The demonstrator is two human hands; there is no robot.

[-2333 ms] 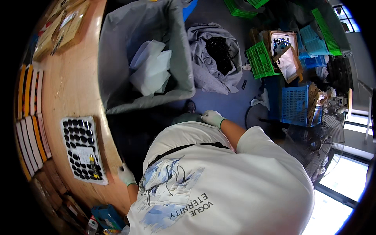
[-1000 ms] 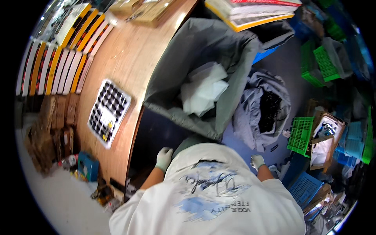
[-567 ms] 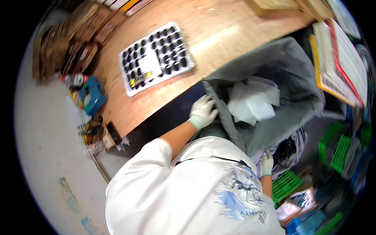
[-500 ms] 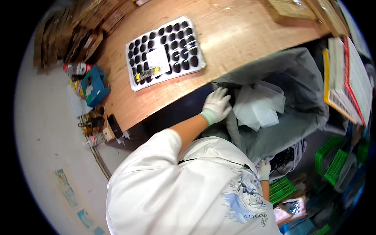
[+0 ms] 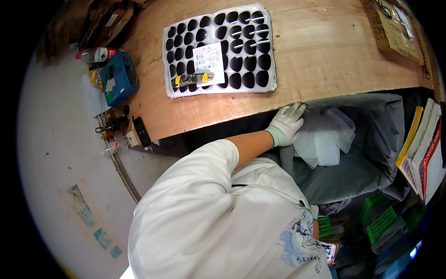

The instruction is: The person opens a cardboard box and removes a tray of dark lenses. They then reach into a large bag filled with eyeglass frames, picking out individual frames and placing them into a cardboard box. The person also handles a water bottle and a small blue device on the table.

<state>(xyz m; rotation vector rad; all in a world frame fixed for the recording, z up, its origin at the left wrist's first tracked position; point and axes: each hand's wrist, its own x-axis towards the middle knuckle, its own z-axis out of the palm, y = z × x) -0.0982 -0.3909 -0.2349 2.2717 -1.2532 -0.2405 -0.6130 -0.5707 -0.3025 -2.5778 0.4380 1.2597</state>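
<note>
My left hand (image 5: 286, 124), in a white glove with a green cuff, is at the near table edge. Its fingers bend over the rim corner of a grey cloth bin (image 5: 348, 179). Thin white translucent sheets (image 5: 325, 144) lie inside the bin. My right hand (image 5: 314, 212) shows only as a bit of white glove beside my shirt; its fingers are hidden. On the wooden table (image 5: 316, 60), a white tray (image 5: 174, 95) holds several rows of dark, rounded lenses. A handwritten paper slip (image 5: 209, 58) and a yellow-and-black patterned slim object (image 5: 191, 81) rest across it.
A blue box (image 5: 120, 79), a bottle (image 5: 97, 55) and a black phone (image 5: 141, 132) line the table's left side. Cardboard (image 5: 100, 28) is stacked at the far left, with a carton (image 5: 395, 32) at the far right. Thick catalogues (image 5: 425, 151) and green crates (image 5: 381, 225) are at the right.
My left hand has moved from beside the bin's corner onto its rim, and its fingers have come closer together. The view has shifted; my right hand is now more hidden behind my shirt.
</note>
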